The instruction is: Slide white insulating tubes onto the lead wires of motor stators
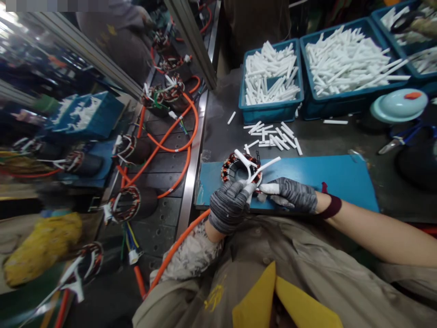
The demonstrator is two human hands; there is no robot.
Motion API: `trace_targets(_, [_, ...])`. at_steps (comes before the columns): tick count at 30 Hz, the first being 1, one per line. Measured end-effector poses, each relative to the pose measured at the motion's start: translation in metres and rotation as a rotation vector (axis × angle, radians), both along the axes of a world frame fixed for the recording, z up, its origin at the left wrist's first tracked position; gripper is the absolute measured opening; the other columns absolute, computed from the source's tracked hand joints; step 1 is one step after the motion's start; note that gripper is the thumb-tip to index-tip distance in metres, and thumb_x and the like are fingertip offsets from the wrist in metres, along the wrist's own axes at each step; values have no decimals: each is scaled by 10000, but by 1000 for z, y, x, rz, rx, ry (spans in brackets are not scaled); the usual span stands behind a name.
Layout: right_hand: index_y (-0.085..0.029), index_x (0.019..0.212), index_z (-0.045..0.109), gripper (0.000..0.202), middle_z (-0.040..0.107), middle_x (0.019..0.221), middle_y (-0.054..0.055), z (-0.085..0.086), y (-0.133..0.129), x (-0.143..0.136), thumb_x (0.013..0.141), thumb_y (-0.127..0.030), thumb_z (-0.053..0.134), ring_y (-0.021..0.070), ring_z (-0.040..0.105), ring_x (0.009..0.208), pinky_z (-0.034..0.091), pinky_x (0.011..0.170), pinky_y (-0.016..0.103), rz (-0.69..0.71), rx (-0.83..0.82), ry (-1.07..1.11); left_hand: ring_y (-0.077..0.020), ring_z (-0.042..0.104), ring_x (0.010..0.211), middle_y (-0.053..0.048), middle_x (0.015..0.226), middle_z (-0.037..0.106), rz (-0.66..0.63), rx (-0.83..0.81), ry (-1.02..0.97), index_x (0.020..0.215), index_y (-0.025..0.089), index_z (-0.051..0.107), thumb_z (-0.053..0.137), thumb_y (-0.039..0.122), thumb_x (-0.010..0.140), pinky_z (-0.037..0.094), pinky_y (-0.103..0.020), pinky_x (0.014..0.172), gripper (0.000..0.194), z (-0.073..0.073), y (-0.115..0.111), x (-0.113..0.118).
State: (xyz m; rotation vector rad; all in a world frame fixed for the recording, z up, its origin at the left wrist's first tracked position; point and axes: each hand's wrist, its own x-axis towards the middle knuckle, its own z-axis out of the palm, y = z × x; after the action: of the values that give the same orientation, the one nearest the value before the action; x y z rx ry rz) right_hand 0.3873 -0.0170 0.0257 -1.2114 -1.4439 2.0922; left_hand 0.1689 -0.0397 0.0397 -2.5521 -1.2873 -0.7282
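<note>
Wound ring: it sits on the blue board (321,177) in the middle of the frame, its copper-wound coil (226,169) facing up and its open centre showing.
White sleeves: two long pieces (269,165) splay out in a fork over the ring, one toward the upper left, one toward the upper right.
Left hand: my gloved left hand (229,206) is drawn in narrow, fingers closed around the foot of the fork at the ring's lower edge.
Right hand: my gloved right hand (294,195) lies just right of the ring, fingers bent and close together, tips near its lower right edge; I cannot tell whether they pinch anything.
Ring and hands: the ring lies just above my left hand and to the upper left of my right one.
Sleeving so far: partway, I judge; sleeves are on at least some leads, but my fingers hide the rest.
What remains: the fork stands loose above the coil, so the leads look unsettled to me.
Loose pieces: short white tubes (273,135) lie scattered on the counter (218,132) above the board, below the filled blue bin (269,115).
Orange cable: it (182,243) runs from beside my left hand toward the lower left.
</note>
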Motion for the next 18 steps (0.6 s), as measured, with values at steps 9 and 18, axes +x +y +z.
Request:
trace_targets(9, [-217,858,700,513,520,485,-18,3,-17,-13,932,-684,500,138,466,451,449,561,309,-181,133,-15,-188,730,825,-57,904,781,2,-65,-104,979,225,812,638,212,934,593,-297,755,180,-1,7,-1])
trace_targets(18, [-209,962,691,653,670,656,42,4,-20,7,905,-800,421,189,605,574,500,667,355,-364,85,-37,-393,658,1163,-200,1239,712,107,-124,-14,1356,92,602,760,473,820,445,-614,1101,676,-5,8,0])
